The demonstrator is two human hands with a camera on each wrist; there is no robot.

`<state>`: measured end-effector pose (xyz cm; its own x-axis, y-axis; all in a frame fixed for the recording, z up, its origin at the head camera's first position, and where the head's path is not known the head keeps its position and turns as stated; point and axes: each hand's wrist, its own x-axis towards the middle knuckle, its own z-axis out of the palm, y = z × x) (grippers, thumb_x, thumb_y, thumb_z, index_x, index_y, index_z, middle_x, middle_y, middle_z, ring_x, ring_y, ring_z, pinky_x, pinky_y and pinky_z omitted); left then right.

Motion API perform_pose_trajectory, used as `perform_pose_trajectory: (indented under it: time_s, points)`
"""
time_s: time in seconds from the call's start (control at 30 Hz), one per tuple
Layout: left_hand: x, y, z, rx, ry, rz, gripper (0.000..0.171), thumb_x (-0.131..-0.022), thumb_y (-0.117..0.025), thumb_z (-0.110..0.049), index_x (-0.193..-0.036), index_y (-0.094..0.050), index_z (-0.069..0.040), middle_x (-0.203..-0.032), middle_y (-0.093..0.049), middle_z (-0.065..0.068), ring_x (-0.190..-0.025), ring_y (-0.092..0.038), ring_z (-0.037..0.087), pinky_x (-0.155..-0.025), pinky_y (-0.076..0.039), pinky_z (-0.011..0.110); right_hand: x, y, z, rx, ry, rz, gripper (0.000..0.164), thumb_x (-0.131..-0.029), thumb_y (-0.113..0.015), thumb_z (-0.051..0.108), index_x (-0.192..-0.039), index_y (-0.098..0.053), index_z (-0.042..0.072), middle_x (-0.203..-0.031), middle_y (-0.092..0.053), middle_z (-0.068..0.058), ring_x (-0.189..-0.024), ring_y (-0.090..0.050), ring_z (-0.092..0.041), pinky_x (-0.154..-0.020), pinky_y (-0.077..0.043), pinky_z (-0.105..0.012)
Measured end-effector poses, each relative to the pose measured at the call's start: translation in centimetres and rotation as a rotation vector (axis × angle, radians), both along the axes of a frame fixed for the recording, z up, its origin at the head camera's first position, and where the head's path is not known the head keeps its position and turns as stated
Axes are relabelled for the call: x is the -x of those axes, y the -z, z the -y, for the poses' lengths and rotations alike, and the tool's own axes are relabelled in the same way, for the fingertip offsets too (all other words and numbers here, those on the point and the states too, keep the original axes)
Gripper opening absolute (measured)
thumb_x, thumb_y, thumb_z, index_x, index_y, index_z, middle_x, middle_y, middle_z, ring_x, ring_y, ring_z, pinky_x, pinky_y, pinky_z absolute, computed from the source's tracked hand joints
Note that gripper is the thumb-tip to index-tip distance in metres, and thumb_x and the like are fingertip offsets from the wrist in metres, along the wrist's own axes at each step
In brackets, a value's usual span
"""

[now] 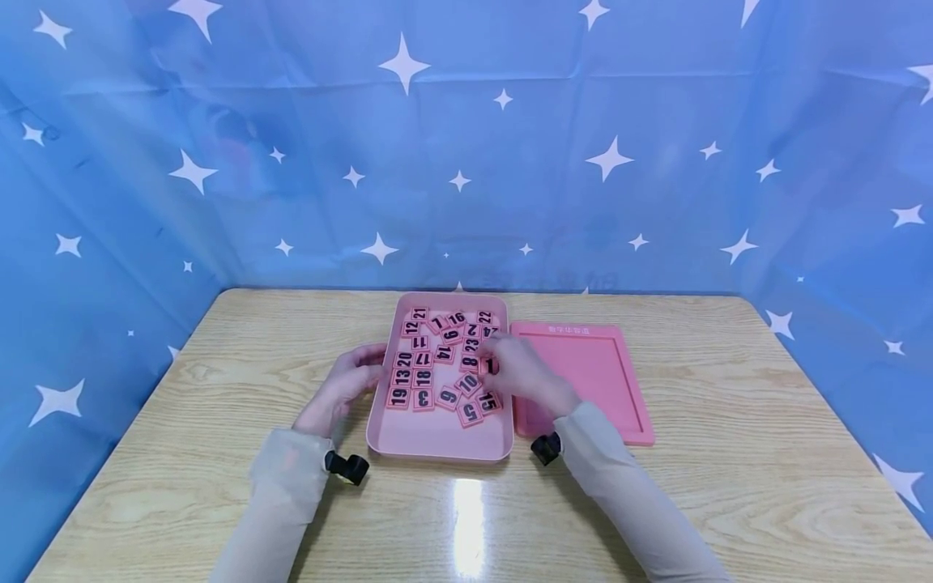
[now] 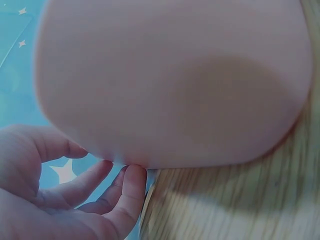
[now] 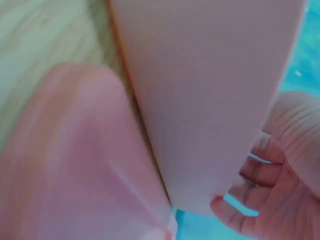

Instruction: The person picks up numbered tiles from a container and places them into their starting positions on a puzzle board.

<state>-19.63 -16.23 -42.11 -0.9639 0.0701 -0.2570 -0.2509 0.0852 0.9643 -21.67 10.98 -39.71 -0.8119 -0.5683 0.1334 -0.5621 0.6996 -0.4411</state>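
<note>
A pink tray (image 1: pixel 437 441) holds several pink number tiles with black digits, some in rows at the left, others askew. My left hand (image 1: pixel 346 385) is at the tray's left side; in the left wrist view its loosely bent fingertips (image 2: pixel 134 180) touch the tray's outer wall (image 2: pixel 125 100). My right hand (image 1: pixel 521 368) reaches over the right rim, its fingers among the tiles beside the 1 tile (image 1: pixel 489 366). It looks slightly blurred. Whether it pinches a tile cannot be seen, since the tray wall (image 3: pixel 200 100) hides part of the fingers in the right wrist view.
Right of the tray lies a flat pink square frame (image 1: pixel 583 372) with a raised border, partly under my right forearm. Both stand on a wood-grain table (image 1: pixel 255 340). A blue cloth with white stars (image 1: pixel 510 186) hangs behind and at the sides.
</note>
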Motion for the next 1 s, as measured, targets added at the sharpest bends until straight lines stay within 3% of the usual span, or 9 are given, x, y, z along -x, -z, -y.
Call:
perform_pose_trajectory:
  time_s: [0.33,0.53,0.7,1.0]
  points:
    - [0.0,0.1,0.0,0.028,0.009,-0.002,0.056,-0.082,-0.052,0.004,-0.137,-0.039,0.007,-0.133,-0.046,0.027,-0.108,-0.051,0.027,-0.075,-0.048,0.022,-0.2,-1.0,-1.2,0.172,-0.025,0.041,0.039,-0.074,-0.078,0.01,-0.107,-0.065,-0.005,-0.101,-0.063,-0.013,-0.093,-0.053,-0.025,-0.084,-0.047,-0.039]
    - [-0.1,0.2,0.1,0.027,0.016,-0.003,0.056,-0.083,-0.052,0.002,-0.137,-0.039,0.007,-0.133,-0.045,0.026,-0.11,-0.051,0.026,-0.08,-0.048,0.024,-0.3,-1.5,-2.0,0.19,0.002,0.059,0.038,-0.078,-0.075,0.009,-0.111,-0.063,-0.005,-0.101,-0.061,-0.012,-0.087,-0.054,-0.023,-0.077,-0.05,-0.036]
    - [-0.1,0.3,0.2,0.016,0.026,-0.004,0.058,-0.082,-0.053,0.001,-0.137,-0.039,0.006,-0.133,-0.046,0.025,-0.106,-0.052,0.022,-0.079,-0.048,0.022,-0.3,-1.8,-3.0,0.19,0.042,0.057,0.037,-0.075,-0.073,0.0,-0.111,-0.063,-0.005,-0.104,-0.06,-0.012,-0.096,-0.055,-0.027,-0.085,-0.05,-0.041]
    - [-0.2,0.0,0.1,0.014,0.026,-0.008,0.057,-0.083,-0.053,0.002,-0.138,-0.037,0.007,-0.134,-0.044,0.027,-0.113,-0.049,0.03,-0.079,-0.047,0.022,0.5,-1.8,-5.0,0.171,0.074,0.009,0.038,-0.072,-0.07,-0.002,-0.109,-0.062,-0.007,-0.102,-0.061,-0.016,-0.092,-0.056,-0.029,-0.083,-0.05,-0.042]
